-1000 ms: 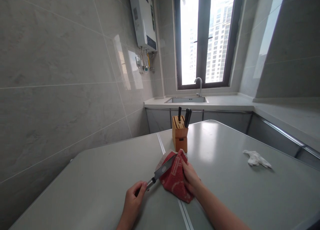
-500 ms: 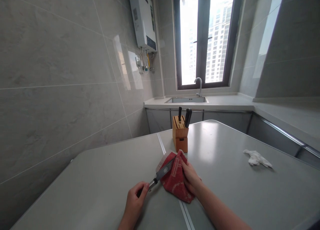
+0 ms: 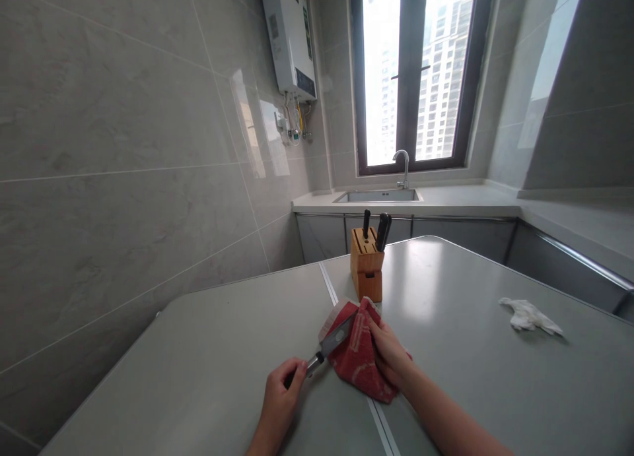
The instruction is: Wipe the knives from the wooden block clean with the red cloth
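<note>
The left hand closes its fingers round a black-handled steel knife; the right hand curls its fingers on a red-and-white fabric cloth, best kept thick against the blade.

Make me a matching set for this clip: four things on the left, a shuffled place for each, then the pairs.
Things:
1. Knife
2. Red cloth
3. Wooden knife block
4. Crumpled white wad

Places:
A. Lying on the table, right of both hands
B. Gripped by the right hand
C. Standing beyond both hands, toward the sink
D. Handle held in the left hand

Pairs: 1-D, 2-B, 3-C, 4-A
</note>
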A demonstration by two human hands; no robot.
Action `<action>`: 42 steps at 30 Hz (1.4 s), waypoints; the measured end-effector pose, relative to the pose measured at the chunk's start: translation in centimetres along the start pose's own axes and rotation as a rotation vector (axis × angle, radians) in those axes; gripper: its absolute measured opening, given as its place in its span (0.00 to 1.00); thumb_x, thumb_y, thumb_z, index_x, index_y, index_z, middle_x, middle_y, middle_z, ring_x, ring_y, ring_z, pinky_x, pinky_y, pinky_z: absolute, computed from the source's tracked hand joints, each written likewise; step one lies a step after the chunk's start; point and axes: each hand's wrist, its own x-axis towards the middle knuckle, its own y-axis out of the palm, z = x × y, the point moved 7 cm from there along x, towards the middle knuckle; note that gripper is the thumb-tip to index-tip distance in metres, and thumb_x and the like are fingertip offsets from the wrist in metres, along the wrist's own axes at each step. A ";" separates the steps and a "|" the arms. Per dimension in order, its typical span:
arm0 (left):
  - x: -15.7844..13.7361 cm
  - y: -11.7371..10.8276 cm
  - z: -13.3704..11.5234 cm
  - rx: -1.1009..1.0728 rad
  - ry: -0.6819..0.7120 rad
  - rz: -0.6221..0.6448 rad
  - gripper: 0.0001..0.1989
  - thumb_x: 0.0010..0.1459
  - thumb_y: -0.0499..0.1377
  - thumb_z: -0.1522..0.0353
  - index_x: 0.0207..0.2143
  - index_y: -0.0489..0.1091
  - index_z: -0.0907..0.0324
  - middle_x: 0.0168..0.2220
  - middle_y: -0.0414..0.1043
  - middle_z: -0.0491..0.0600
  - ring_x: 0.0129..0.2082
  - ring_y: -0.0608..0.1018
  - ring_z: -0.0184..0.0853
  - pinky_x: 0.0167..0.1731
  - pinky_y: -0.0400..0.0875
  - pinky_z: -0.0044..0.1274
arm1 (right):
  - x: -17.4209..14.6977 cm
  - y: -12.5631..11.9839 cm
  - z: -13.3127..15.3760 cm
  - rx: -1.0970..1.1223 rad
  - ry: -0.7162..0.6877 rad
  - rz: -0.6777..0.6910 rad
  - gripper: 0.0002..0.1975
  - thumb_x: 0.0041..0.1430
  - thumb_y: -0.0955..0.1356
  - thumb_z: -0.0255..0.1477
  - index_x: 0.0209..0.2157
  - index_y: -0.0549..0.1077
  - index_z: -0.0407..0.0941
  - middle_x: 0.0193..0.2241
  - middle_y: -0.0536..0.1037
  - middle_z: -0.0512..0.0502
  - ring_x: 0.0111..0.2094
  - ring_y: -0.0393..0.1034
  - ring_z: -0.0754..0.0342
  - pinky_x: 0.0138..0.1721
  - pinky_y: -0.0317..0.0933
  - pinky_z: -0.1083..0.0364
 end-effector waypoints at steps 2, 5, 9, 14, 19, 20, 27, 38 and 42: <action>0.0 0.0 -0.1 -0.005 -0.006 -0.001 0.22 0.56 0.52 0.54 0.20 0.68 0.61 0.20 0.65 0.46 0.25 0.67 0.33 0.27 0.61 0.20 | 0.0 0.0 0.0 -0.003 0.003 0.000 0.14 0.46 0.73 0.34 0.35 0.71 0.46 0.27 0.80 0.51 0.27 0.75 0.55 0.30 0.70 0.57; -0.1 0.0 -0.2 -0.003 -0.012 -0.009 0.22 0.56 0.52 0.53 0.20 0.67 0.62 0.20 0.64 0.46 0.25 0.66 0.33 0.26 0.60 0.20 | -0.1 0.1 -0.1 -0.008 0.002 0.014 0.14 0.46 0.73 0.35 0.35 0.71 0.46 0.26 0.80 0.51 0.27 0.75 0.54 0.31 0.70 0.55; -0.1 0.1 -0.2 0.001 -0.011 0.002 0.22 0.56 0.51 0.54 0.20 0.66 0.61 0.20 0.62 0.45 0.25 0.65 0.33 0.27 0.59 0.20 | -0.1 0.2 -0.1 -0.012 0.002 0.026 0.15 0.46 0.73 0.35 0.36 0.70 0.46 0.26 0.80 0.51 0.27 0.75 0.53 0.30 0.70 0.55; -0.1 0.2 -0.3 0.000 -0.022 0.024 0.23 0.56 0.50 0.53 0.20 0.65 0.61 0.20 0.61 0.45 0.25 0.65 0.33 0.27 0.59 0.20 | -0.1 0.0 0.0 -0.025 -0.002 0.006 0.13 0.46 0.73 0.34 0.34 0.71 0.45 0.26 0.80 0.51 0.26 0.75 0.55 0.29 0.69 0.57; -0.3 1.0 -0.8 -0.053 -0.019 0.135 0.22 0.59 0.48 0.54 0.26 0.69 0.61 0.20 0.62 0.43 0.22 0.64 0.31 0.24 0.59 0.20 | -0.1 0.3 -0.1 -0.049 -0.003 0.042 0.14 0.45 0.73 0.36 0.34 0.72 0.46 0.25 0.79 0.52 0.25 0.74 0.56 0.30 0.68 0.57; -0.4 1.1 -0.9 -0.058 -0.016 0.151 0.21 0.59 0.49 0.55 0.28 0.70 0.61 0.20 0.62 0.43 0.22 0.64 0.31 0.24 0.59 0.19 | -0.2 0.5 -0.2 -0.063 -0.002 0.063 0.15 0.45 0.73 0.36 0.34 0.72 0.46 0.26 0.79 0.51 0.25 0.74 0.55 0.30 0.68 0.57; -0.3 0.6 -1.7 -0.038 0.064 0.124 0.16 0.57 0.53 0.58 0.34 0.72 0.60 0.32 0.73 0.49 0.32 0.71 0.36 0.34 0.65 0.22 | -1.1 1.7 -0.2 -0.204 -0.023 0.190 0.15 0.47 0.72 0.37 0.35 0.73 0.44 0.29 0.79 0.49 0.30 0.73 0.53 0.34 0.67 0.54; -0.7 1.8 -1.4 -0.035 0.078 0.214 0.14 0.57 0.55 0.60 0.35 0.70 0.62 0.30 0.71 0.49 0.29 0.70 0.33 0.31 0.63 0.20 | -1.8 2.5 0.2 -0.562 -0.175 0.299 0.14 0.43 0.74 0.33 0.33 0.74 0.42 0.31 0.79 0.46 0.35 0.71 0.49 0.38 0.63 0.54; -0.7 2.0 -1.0 -0.034 0.076 0.238 0.13 0.57 0.55 0.60 0.34 0.69 0.62 0.30 0.70 0.48 0.28 0.70 0.32 0.29 0.62 0.20 | -1.6 2.5 -0.4 -0.628 -0.172 0.344 0.17 0.43 0.74 0.34 0.36 0.73 0.42 0.34 0.79 0.46 0.38 0.71 0.46 0.41 0.63 0.50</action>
